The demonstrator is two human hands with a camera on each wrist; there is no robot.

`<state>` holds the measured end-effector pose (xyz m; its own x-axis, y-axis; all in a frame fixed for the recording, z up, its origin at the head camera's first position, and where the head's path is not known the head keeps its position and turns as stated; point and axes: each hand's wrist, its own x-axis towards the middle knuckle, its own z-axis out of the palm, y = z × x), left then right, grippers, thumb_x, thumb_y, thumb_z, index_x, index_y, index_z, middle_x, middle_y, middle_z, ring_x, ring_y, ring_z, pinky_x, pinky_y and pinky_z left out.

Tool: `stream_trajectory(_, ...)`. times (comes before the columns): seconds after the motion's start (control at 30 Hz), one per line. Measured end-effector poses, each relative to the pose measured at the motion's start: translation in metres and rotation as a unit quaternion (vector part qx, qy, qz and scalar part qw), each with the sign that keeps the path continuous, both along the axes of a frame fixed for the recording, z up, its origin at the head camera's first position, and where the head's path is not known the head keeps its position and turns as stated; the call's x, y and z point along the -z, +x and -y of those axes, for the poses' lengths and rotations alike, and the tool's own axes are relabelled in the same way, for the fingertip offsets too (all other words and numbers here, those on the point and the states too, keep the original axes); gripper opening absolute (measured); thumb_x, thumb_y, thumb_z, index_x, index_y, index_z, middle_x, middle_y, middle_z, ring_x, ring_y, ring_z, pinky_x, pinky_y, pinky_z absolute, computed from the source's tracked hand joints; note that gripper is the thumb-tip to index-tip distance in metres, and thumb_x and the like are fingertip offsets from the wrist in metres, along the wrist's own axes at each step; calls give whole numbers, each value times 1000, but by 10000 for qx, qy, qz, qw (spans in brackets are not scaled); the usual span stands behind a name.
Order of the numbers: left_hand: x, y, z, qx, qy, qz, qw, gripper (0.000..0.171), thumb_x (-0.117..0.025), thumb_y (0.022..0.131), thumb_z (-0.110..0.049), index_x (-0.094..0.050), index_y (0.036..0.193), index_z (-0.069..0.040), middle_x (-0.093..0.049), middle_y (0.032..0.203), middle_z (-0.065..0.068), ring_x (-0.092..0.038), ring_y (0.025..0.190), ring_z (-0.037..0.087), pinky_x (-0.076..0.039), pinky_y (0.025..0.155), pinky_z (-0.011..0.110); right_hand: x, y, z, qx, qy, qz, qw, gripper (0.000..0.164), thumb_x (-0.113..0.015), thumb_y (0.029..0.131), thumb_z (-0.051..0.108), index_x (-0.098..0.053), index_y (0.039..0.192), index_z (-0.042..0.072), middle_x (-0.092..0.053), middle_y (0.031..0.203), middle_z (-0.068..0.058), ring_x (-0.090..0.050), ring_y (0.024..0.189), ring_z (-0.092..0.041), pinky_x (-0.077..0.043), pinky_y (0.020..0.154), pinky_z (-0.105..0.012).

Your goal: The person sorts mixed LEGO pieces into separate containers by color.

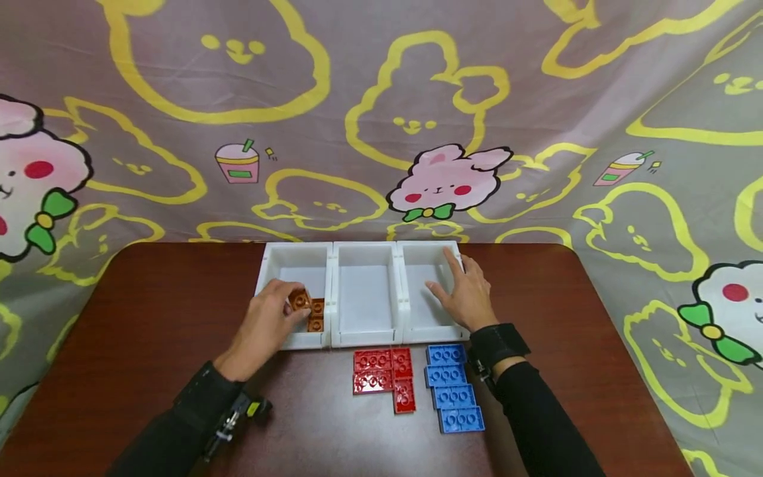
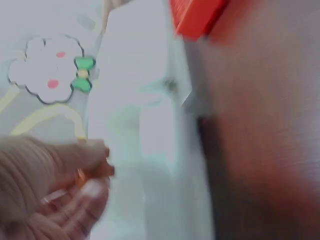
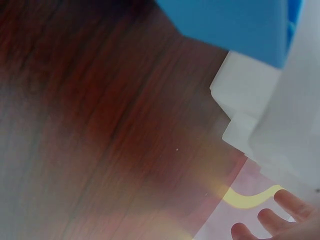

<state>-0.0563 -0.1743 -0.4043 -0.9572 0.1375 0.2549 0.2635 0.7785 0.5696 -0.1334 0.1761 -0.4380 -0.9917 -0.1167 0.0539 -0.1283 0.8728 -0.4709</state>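
Note:
Over the left compartment of a white three-part tray (image 1: 365, 339), my left hand (image 1: 265, 324) pinches an orange-brown toy brick (image 1: 300, 299) between thumb and fingers. The same brick (image 2: 97, 172) shows between the fingertips in the left wrist view, partly covered by them. Inside that compartment, more orange-brown bricks (image 1: 316, 323) lie along its right wall. My right hand (image 1: 467, 291) is at the right compartment, its fingers spread and relaxed along the tray's right wall, holding nothing. In the right wrist view only its fingertips (image 3: 270, 220) appear at the lower corner.
Several red bricks (image 1: 373, 381) lie on the table in front of the tray's middle. To their right, several blue bricks (image 1: 454, 396) form a stepped column near my right wrist. Behind the dark wood table (image 1: 173, 291) hangs a patterned cloth (image 1: 334, 132).

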Motion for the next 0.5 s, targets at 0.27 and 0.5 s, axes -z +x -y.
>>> stream_trajectory(0.27, 5, -50, -2, -113, -785, 1108, 9907, 35, -63, 82, 13, -64, 117, 15, -59, 109, 30, -61, 101, 44, -54, 82, 51, 1, 2, 0, 39, -4, 44, 10000, 82, -70, 94, 42, -27, 160, 19, -29, 158, -27, -25, 146, -46, -22, 109, -75)
stream_trajectory(0.5, 12, -61, -6, 9, -914, 1679, 9816, 42, -59, 83, 14, -62, 125, 13, -61, 113, 28, -60, 107, 42, -51, 90, 50, -2, 2, 1, -2, -79, 70, 9999, 82, -69, 95, 43, -27, 160, 18, -28, 158, -28, -25, 146, -46, -22, 110, -74)
